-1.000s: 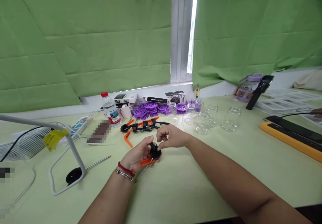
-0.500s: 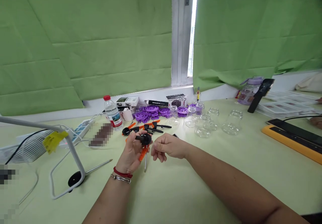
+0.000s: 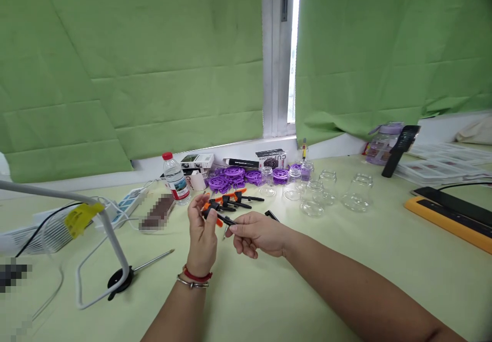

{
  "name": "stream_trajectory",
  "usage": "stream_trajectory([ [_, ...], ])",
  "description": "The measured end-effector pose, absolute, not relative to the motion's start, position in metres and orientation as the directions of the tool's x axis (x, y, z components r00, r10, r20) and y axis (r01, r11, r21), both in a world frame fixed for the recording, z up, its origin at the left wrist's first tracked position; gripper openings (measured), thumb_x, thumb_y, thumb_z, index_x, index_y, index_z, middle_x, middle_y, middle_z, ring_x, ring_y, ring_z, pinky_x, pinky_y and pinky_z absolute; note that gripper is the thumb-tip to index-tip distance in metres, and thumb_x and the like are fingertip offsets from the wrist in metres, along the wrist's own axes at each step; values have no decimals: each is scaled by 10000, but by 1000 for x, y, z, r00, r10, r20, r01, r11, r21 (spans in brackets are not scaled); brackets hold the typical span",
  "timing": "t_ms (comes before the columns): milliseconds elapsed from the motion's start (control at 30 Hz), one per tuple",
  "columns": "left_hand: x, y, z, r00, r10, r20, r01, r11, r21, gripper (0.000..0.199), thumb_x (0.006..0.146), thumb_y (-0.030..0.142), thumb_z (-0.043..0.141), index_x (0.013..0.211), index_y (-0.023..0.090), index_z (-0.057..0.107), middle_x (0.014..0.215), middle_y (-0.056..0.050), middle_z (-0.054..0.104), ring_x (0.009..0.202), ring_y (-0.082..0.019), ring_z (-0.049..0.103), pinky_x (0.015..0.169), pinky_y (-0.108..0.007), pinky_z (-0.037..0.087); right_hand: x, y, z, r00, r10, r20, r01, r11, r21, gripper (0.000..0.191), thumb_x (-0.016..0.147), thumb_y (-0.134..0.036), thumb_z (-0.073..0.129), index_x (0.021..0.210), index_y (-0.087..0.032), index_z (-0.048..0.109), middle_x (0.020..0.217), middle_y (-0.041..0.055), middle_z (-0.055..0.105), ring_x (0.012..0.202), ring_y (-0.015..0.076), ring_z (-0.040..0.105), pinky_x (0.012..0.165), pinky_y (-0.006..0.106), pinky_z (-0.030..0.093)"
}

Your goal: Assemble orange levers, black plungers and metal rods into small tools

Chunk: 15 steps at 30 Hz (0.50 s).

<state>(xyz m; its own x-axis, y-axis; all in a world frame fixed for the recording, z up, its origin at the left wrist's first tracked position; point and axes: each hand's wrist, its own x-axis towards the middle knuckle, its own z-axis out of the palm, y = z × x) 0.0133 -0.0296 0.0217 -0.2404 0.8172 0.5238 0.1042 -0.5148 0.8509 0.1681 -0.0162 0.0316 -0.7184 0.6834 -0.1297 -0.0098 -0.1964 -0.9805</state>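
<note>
My left hand (image 3: 203,239) is wrapped round a black and orange part (image 3: 212,209) near the middle of the table. From this part a black rod points right, and my right hand (image 3: 253,234) pinches its end between thumb and finger. Just behind the hands lie several similar black and orange parts (image 3: 238,198). A thin metal shaft shows partly between the hands. Farther back is a pile of purple plastic discs (image 3: 233,175).
Clear glass jars (image 3: 356,193) stand right of the discs. A water bottle (image 3: 177,180) and small boxes (image 3: 198,161) are at the back. At left are a white metal frame (image 3: 115,234) and a screwdriver (image 3: 154,260); an orange and black device (image 3: 449,219) lies at right.
The black rod has swung to point right, and my right fingers now grip its end. My left hand has turned, with its thumb over the part. The view has shifted slightly.
</note>
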Motion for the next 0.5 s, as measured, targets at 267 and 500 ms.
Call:
stream_trajectory([
  [267, 5, -5, -1, -265, 918, 295, 181, -254, 950, 313, 813, 470, 544, 992, 214, 552, 972, -35, 570, 912, -194, 527, 825, -304, 400, 167, 14, 5, -399, 899, 182, 564, 397, -724, 158, 878, -273, 480, 885, -182, 608, 723, 24, 596, 625, 137, 507, 553, 236, 338],
  [500, -5, 15, -14, -564, 818, 109, 17, -121, 993, 135, 737, 209, 590, 861, 164, 559, 805, -6, 557, 734, -143, 521, 738, -308, 424, 170, 80, 3, -235, 928, 290, 850, 341, -401, 267, 926, -259, 399, 1079, -191, 608, 1003, 88, 631, 923, 200, 550, 730, 265, 344],
])
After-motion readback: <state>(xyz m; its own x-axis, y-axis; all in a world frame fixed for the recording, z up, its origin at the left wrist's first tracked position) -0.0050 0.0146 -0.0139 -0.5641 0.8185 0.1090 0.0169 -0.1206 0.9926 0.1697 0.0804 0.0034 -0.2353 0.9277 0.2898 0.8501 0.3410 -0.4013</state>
